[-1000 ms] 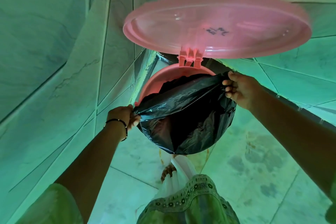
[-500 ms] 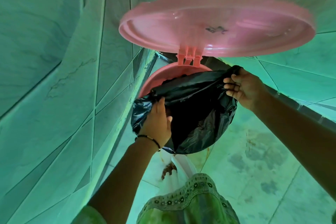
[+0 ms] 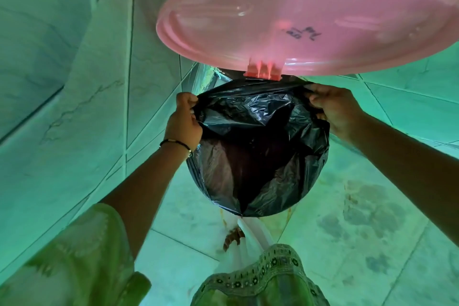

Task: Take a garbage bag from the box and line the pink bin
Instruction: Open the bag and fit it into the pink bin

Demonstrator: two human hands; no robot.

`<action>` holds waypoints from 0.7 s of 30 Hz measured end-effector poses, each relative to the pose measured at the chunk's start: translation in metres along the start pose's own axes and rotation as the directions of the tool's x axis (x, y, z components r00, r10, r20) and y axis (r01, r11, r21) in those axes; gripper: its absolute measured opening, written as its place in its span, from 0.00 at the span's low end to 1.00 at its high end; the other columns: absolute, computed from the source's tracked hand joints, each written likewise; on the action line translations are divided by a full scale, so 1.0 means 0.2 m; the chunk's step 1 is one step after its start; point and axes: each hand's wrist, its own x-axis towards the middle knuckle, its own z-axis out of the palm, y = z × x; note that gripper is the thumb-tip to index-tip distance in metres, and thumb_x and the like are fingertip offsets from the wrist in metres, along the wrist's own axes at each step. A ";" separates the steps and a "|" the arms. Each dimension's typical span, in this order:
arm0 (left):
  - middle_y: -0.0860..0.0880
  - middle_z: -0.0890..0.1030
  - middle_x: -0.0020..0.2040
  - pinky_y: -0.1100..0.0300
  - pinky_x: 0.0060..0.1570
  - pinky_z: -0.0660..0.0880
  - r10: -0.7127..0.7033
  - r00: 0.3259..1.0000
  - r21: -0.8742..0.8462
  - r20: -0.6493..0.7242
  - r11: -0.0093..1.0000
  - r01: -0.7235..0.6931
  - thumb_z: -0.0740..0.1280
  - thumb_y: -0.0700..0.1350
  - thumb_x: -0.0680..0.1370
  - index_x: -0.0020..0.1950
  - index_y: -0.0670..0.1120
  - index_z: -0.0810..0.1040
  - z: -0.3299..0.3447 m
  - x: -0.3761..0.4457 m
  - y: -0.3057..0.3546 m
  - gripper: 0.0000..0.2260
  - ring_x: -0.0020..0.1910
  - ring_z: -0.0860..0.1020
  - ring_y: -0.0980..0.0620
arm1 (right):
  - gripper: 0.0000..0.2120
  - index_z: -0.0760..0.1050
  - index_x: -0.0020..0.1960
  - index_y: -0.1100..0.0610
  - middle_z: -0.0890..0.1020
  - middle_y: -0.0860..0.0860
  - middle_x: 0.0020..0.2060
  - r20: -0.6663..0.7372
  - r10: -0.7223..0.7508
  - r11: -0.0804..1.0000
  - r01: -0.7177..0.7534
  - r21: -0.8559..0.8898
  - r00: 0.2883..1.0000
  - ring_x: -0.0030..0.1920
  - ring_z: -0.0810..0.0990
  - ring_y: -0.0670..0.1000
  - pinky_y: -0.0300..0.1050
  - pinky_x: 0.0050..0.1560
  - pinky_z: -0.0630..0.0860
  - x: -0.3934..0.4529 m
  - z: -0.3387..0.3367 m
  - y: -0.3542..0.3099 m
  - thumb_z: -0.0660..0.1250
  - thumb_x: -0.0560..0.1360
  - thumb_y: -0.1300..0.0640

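Note:
The pink bin stands below me with its round lid [image 3: 310, 20] swung up on its hinge [image 3: 263, 71]. A black garbage bag [image 3: 258, 156] fills the bin's mouth and its edge covers the whole rim, so the bin's body is hidden. My left hand [image 3: 183, 122] grips the bag's edge at the left side of the rim. My right hand [image 3: 332, 107] grips the bag's edge at the right side, just under the lid. The bag's back edge is stretched taut between both hands. The box is not in view.
A tiled wall [image 3: 74, 82] rises close on the left of the bin. Tiled floor [image 3: 360, 218] with dark stains spreads to the right. My foot [image 3: 232, 238] and light clothing [image 3: 258, 278] are just in front of the bin.
My left hand moved from the bag's middle up to its left edge. The bag's back edge now covers the pink rim that showed before. The view moved closer.

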 end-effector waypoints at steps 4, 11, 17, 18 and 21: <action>0.43 0.78 0.61 0.53 0.43 0.73 0.063 0.998 0.055 0.025 0.996 -0.065 0.54 0.35 0.79 0.65 0.44 0.64 0.02 0.04 0.01 0.15 0.47 0.79 0.38 | 0.20 0.74 0.64 0.52 0.78 0.54 0.62 0.095 -0.134 0.982 0.144 -0.121 0.987 0.65 0.73 0.60 0.58 0.69 0.63 0.04 0.05 -0.02 0.62 0.76 0.67; 0.47 0.68 0.33 0.59 0.28 0.60 -0.199 0.978 -0.091 0.056 0.975 0.204 0.50 0.48 0.82 0.67 0.42 0.59 0.08 0.10 0.04 0.16 0.27 0.64 0.50 | 0.11 0.79 0.57 0.50 0.80 0.56 0.59 0.136 -0.056 0.987 0.076 -0.140 0.989 0.61 0.76 0.55 0.48 0.69 0.65 0.09 0.08 -0.04 0.65 0.76 0.58; 0.48 0.71 0.31 0.57 0.33 0.65 -0.191 0.981 -0.066 -0.039 0.980 0.189 0.54 0.45 0.81 0.63 0.42 0.68 0.03 0.02 -0.07 0.13 0.31 0.69 0.48 | 0.10 0.80 0.53 0.54 0.80 0.55 0.39 0.139 -0.019 0.970 0.052 -0.237 0.990 0.43 0.76 0.54 0.46 0.48 0.72 0.09 -0.02 0.03 0.64 0.76 0.64; 0.46 0.74 0.33 0.57 0.37 0.67 -0.170 0.983 -0.073 -0.070 0.984 0.165 0.56 0.43 0.80 0.62 0.44 0.70 0.02 -0.01 -0.10 0.11 0.33 0.71 0.46 | 0.10 0.79 0.51 0.55 0.80 0.56 0.38 0.125 -0.054 0.959 0.087 -0.271 0.991 0.42 0.75 0.54 0.46 0.47 0.72 0.06 -0.03 0.05 0.64 0.74 0.67; 0.47 0.78 0.39 0.59 0.40 0.68 -0.136 0.974 -0.080 -0.179 0.989 0.124 0.58 0.37 0.77 0.59 0.46 0.74 0.02 -0.11 -0.15 0.13 0.39 0.75 0.47 | 0.17 0.78 0.54 0.58 0.79 0.54 0.39 0.120 -0.227 0.820 0.256 -0.512 0.967 0.42 0.77 0.53 0.38 0.40 0.73 -0.05 -0.05 0.08 0.60 0.72 0.73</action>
